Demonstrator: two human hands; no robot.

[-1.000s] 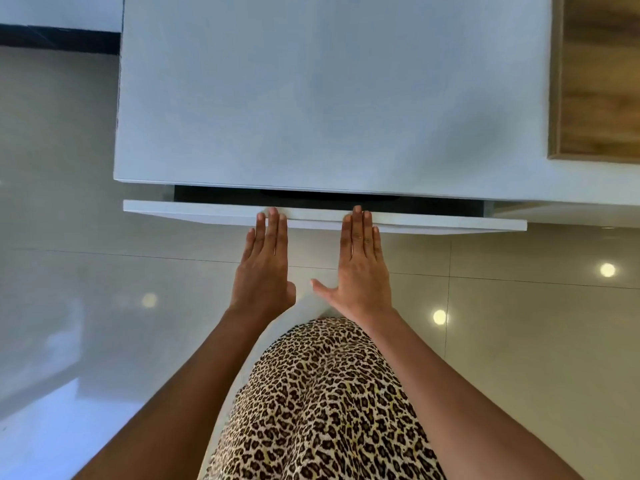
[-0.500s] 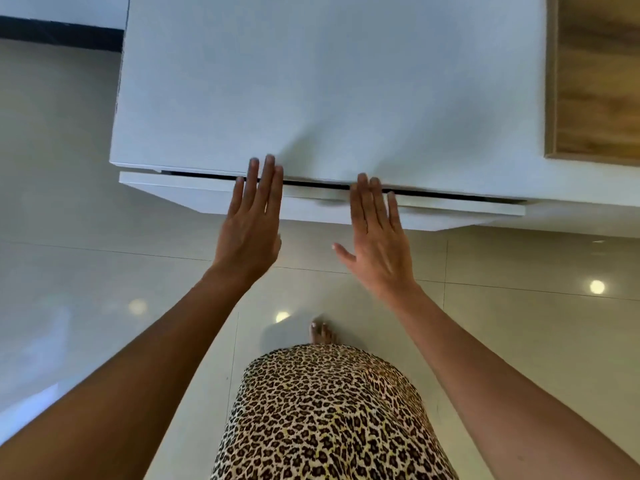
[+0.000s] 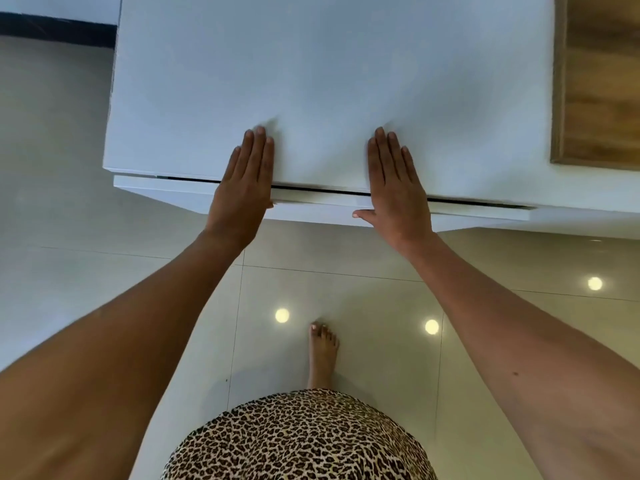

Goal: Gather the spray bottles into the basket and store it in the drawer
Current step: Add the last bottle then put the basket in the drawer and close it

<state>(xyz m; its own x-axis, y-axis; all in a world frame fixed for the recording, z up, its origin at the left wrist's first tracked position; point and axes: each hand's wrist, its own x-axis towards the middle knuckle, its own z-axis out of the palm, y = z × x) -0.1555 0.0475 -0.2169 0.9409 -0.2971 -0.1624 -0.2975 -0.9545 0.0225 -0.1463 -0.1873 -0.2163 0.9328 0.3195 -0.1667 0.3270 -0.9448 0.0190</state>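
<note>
The white drawer front sits pushed in under the white cabinet top, with only a thin dark slit left between them. My left hand lies flat, fingers straight and together, palm over the drawer's front edge and fingertips over the top. My right hand lies flat the same way further right, thumb spread out to the left. Both hands hold nothing. The basket and the spray bottles are hidden from view.
A wooden panel is set into the cabinet top at the right. Glossy beige floor tiles lie below, with a bare foot and a leopard-print skirt near the bottom. A dark skirting strip runs at the upper left.
The drawer has slid in from a wide dark gap to a thin slit. Both flat hands moved forward with it, and their fingertips now lie over the cabinet top.
</note>
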